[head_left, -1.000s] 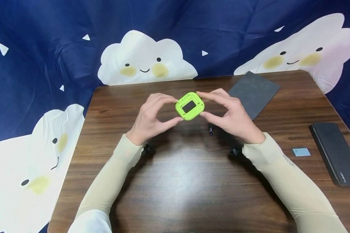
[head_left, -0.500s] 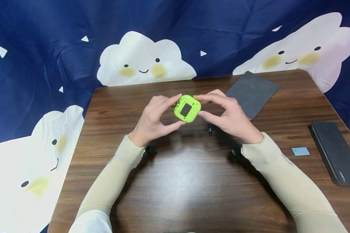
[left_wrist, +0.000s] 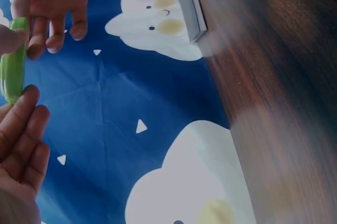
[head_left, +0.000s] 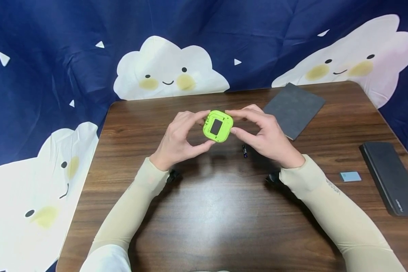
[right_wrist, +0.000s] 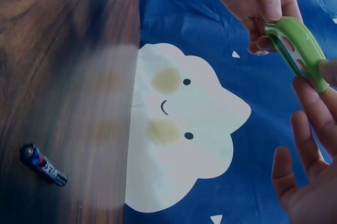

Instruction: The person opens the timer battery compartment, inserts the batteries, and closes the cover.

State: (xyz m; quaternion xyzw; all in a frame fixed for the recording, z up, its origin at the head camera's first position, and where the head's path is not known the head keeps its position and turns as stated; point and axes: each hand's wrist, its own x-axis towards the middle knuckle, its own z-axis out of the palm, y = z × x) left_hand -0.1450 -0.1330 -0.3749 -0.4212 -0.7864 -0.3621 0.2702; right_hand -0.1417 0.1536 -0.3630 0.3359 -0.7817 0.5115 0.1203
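Note:
In the head view, a small lime-green rounded-square plastic device [head_left: 227, 126] with a dark rectangular window is held up above the table, between both hands. My left hand [head_left: 176, 138] pinches its left side, thumb below and forefinger at the upper edge. Thumb and forefinger of my right hand [head_left: 265, 130] grip the right side. From the right wrist, the green device [right_wrist: 303, 45] appears edge-on, its other face pale with pinkish shapes. Below the right hand, a dark cylindrical battery [head_left: 244, 151] lies on the wooden table [head_left: 204, 215].
A dark grey notebook [head_left: 294, 109] lies behind the right hand. Farther right are a small light-blue card-like block [head_left: 350, 176] and a long black case [head_left: 392, 177]. A blue curtain [head_left: 251, 34] with white clouds hangs behind the table's back edge.
The green device has turned between the fingers and shifted slightly left. The left forefinger has moved along to its upper edge. The right hand has moved slightly left with it.

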